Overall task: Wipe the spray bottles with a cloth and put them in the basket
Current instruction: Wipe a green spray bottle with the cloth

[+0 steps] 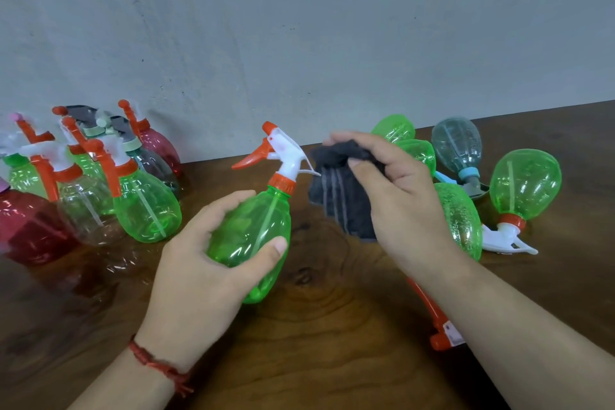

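Glossy see-through green plastic bottle (259, 223); dark fuzzy cloth (346, 210); polished, grained wood surface (316, 343); matt, rough wall (299, 27).

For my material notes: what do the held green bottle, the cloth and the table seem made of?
Green bottle in the left hand: translucent glossy plastic; its dip tube shows through. Cloth in the right hand: dark grey, matte, fuzzy fabric with pale stripes, perhaps microfibre. Table: dark polished wood, probably, from grain rings and reflections.
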Available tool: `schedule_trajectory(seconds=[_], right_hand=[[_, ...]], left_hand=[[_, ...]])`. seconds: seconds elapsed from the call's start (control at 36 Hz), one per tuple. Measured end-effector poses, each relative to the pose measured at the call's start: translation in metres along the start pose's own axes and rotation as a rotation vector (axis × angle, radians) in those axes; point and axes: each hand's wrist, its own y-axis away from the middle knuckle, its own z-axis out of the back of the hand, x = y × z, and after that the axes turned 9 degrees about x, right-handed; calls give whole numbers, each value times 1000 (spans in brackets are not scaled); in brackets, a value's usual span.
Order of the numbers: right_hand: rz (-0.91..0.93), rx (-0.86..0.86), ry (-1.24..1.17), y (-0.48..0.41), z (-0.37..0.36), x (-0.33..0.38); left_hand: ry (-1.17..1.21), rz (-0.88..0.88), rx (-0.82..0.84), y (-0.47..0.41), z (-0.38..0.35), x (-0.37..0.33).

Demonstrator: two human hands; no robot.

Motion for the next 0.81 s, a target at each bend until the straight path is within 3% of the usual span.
schedule_trajectory(seconds=[0.14,0.31,0.44,0.58,0.69,0.81], right_hand=[[-5,-13,104,1,-7,-5],[-51,35,24,2,-10,-3],[-80,95,201,6,-11,-9],[-118,-2,126,4,-12,-9],[-195,70,90,12,-25,-13],[-248,111,30,20,-38,-12]], left_hand=[[-64,-76,10,2,-6,-1],[-130,-103,46,3,-7,1],[-1,5,-48,0,2,5],[207,15,-12,-2,-1,4],[513,43,-9,-3,-9,6],[427,73,82,-3,-17,9]])
